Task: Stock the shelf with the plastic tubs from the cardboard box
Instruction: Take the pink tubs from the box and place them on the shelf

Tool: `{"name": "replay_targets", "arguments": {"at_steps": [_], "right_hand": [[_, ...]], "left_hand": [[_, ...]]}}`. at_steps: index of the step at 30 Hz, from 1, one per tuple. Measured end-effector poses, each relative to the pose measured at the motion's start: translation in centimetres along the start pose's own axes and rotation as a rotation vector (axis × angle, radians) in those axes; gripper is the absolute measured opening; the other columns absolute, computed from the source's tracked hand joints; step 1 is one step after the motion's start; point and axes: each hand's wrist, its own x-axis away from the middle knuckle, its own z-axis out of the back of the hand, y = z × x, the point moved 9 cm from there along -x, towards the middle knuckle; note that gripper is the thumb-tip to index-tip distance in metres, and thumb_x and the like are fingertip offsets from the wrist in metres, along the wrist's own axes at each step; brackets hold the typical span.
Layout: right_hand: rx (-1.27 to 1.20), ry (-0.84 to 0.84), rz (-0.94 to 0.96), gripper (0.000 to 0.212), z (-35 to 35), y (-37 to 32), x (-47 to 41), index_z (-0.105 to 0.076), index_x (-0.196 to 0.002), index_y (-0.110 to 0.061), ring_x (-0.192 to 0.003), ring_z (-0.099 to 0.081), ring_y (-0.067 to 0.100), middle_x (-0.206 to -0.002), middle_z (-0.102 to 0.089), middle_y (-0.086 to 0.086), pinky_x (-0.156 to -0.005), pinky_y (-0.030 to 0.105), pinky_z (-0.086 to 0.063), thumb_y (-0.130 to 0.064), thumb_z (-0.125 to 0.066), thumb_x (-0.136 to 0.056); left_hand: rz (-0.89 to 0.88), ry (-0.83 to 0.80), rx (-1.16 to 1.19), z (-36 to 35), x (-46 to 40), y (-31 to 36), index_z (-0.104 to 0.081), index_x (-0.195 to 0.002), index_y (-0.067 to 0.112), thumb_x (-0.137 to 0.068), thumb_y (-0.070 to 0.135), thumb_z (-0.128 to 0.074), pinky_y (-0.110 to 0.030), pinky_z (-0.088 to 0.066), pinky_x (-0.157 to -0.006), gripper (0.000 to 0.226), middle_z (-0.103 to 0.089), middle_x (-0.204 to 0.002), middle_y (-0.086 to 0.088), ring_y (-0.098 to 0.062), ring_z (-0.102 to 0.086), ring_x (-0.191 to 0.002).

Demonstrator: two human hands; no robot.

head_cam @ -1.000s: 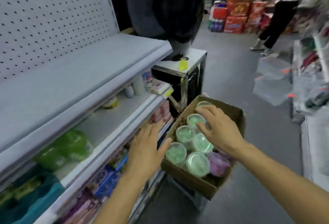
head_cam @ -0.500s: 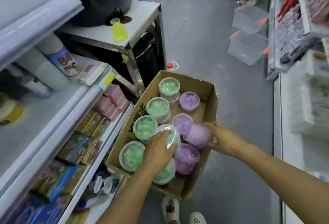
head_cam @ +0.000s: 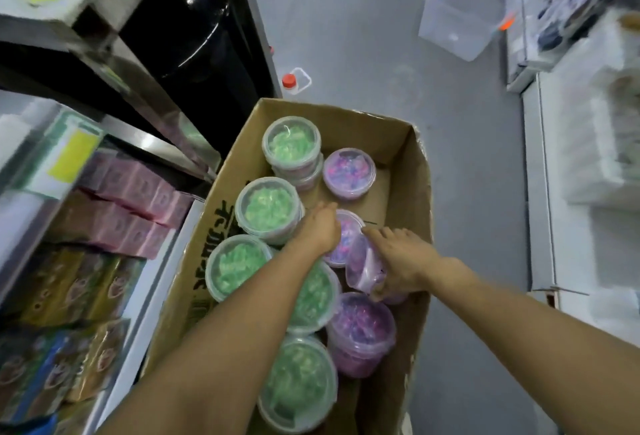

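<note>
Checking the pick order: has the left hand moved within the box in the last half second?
Yes. The left hand has gone from the green tubs toward the box's far end, onto an upright purple tub in the cardboard box.

**One camera, worn on the head, tipped steeply down**

There is a single view, taken from the person's head and aimed almost straight down over both forearms. It sits close above the open cardboard box (head_cam: 412, 192), which fills the middle of the wide-angle frame. The shelf (head_cam: 162, 282) runs along the left edge, the grey floor (head_cam: 363, 36) stretches off at the top, and white fixtures bend along the right. The edges are blurred. No second view shares the scene.
</note>
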Motion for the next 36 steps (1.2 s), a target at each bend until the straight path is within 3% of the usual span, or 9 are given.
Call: {"name": "replay_targets", "arguments": {"at_steps": [6,11,17,20,23,26,29,33,36], "right_hand": [[-0.028,-0.078,0.05,0.116,0.2,0.1,-1.4,-0.019,-0.145,-0.018,-0.126,-0.04,0.025,-0.144,-0.037,0.003,-0.102,0.04,-0.036,-0.06,-0.08,-0.056],[-0.038,-0.079,0.061,0.11,0.7,0.2,-1.3,-0.02,-0.143,-0.016,-0.12,-0.044,0.027,-0.139,-0.041,0.007,-0.097,0.04,-0.039,-0.056,-0.079,-0.06],[-0.209,0.01,-0.001,0.1,4.6,0.3,1.3,-0.03,-0.133,-0.025,-0.098,-0.052,0.019,-0.115,-0.053,-0.003,-0.083,0.035,-0.048,-0.059,-0.079,-0.053],[-0.501,0.031,-0.06,0.091,7.1,0.8,3.3,-0.035,-0.127,-0.027,-0.094,-0.057,0.013,-0.107,-0.055,-0.01,-0.081,0.034,-0.053,-0.054,-0.081,-0.053],[-0.736,0.025,-0.159,0.078,9.2,1.6,5.7,-0.039,-0.121,-0.027,-0.089,-0.058,0.005,-0.102,-0.056,-0.01,-0.07,0.023,-0.05,-0.049,-0.082,-0.059],[-0.896,0.06,-0.202,0.075,11.2,1.8,7.8,-0.047,-0.117,-0.029,-0.091,-0.063,0.008,-0.104,-0.062,-0.008,-0.075,0.026,-0.053,-0.06,-0.078,-0.057],[-1.088,0.072,-0.17,0.061,13.0,0.4,9.5,-0.053,-0.123,-0.032,-0.095,-0.068,0.014,-0.108,-0.068,-0.005,-0.087,0.033,-0.055,-0.054,-0.075,-0.07],[-1.194,0.064,-0.205,0.086,14.6,-1.7,11.3,-0.055,-0.122,-0.031,-0.093,-0.071,0.022,-0.106,-0.073,0.0,-0.089,0.043,-0.055,-0.073,-0.075,-0.05],[-1.238,0.056,-0.196,0.091,16.3,-3.9,12.9,-0.061,-0.118,-0.024,-0.093,-0.071,0.026,-0.102,-0.074,0.005,-0.091,0.042,-0.054,-0.078,-0.071,-0.046]], "left_hand": [[0.079,-0.128,-0.084,-2.5,-3.5,-1.0,-0.032,-0.144,0.007,-0.094,0.016,-0.047,-0.036,-0.035,-0.108,0.053,-0.037,-0.147,-0.019,-0.033,-0.04,-0.133],[0.105,-0.095,-0.14,-2.1,-4.2,-0.9,-0.053,-0.125,0.006,-0.093,0.017,-0.053,-0.039,-0.039,-0.101,0.034,-0.044,-0.137,-0.021,-0.035,-0.046,-0.125],[0.082,-0.029,0.103,-0.1,-2.1,0.9,-0.053,-0.116,0.008,-0.094,0.022,-0.05,-0.039,-0.043,-0.09,0.027,-0.051,-0.123,-0.016,-0.034,-0.054,-0.109],[0.131,0.034,0.34,2.5,0.0,1.0,-0.051,-0.115,0.01,-0.094,0.022,-0.05,-0.042,-0.048,-0.086,0.024,-0.057,-0.114,-0.017,-0.034,-0.058,-0.104],[0.155,0.118,0.486,6.1,2.9,0.7,-0.049,-0.113,0.014,-0.095,0.027,-0.052,-0.039,-0.051,-0.086,0.023,-0.058,-0.107,-0.007,-0.026,-0.06,-0.096],[0.178,0.188,0.645,9.0,6.7,-0.4,-0.049,-0.103,0.02,-0.093,0.028,-0.052,-0.043,-0.055,-0.079,0.013,-0.063,-0.099,-0.008,-0.026,-0.064,-0.087],[0.198,0.262,0.817,11.7,11.3,-1.2,-0.045,-0.09,0.029,-0.095,0.025,-0.05,-0.048,-0.059,-0.072,0.008,-0.062,-0.096,-0.008,-0.028,-0.066,-0.087],[0.169,0.353,1.028,14.5,17.6,-1.8,-0.047,-0.105,0.016,-0.098,0.016,-0.048,-0.027,-0.057,-0.054,0.007,-0.06,-0.102,-0.008,-0.019,-0.066,-0.081],[0.187,0.428,1.116,16.1,22.0,-3.2,-0.048,-0.103,0.014,-0.097,0.016,-0.05,-0.039,-0.06,-0.069,0.007,-0.061,-0.106,-0.01,-0.018,-0.067,-0.084]]}}
